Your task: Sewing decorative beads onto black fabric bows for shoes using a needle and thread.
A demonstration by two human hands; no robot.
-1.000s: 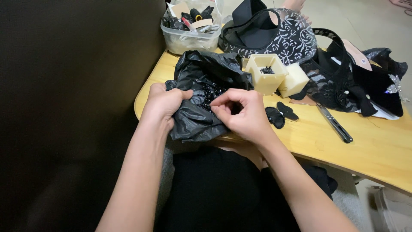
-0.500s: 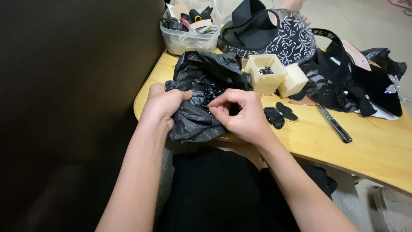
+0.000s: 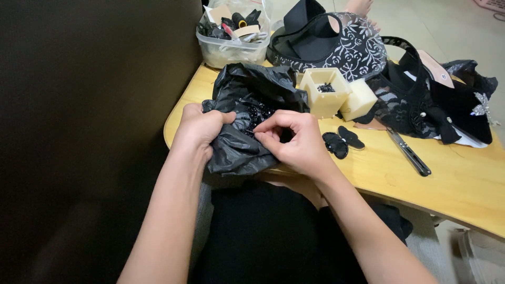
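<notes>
At the wooden bench's [image 3: 463, 184] near edge, the left hand [image 3: 197, 129] clutches a crumpled black plastic bag [image 3: 239, 150], fingers closed on its fold, while the right hand [image 3: 297, 142] pinches small black beads [image 3: 259, 113] inside. Behind sits a clear tub [image 3: 231, 50] of sewing bits; right, a cream square box [image 3: 322, 97] and black lace [image 3: 363, 50].

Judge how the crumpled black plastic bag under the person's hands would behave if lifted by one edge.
The black plastic bag looks thin and deeply creased, so it would probably flop and sag. Small black beads lie in its folds, so they might roll out. The left hand bunches it easily, which suggests it is light.
</notes>
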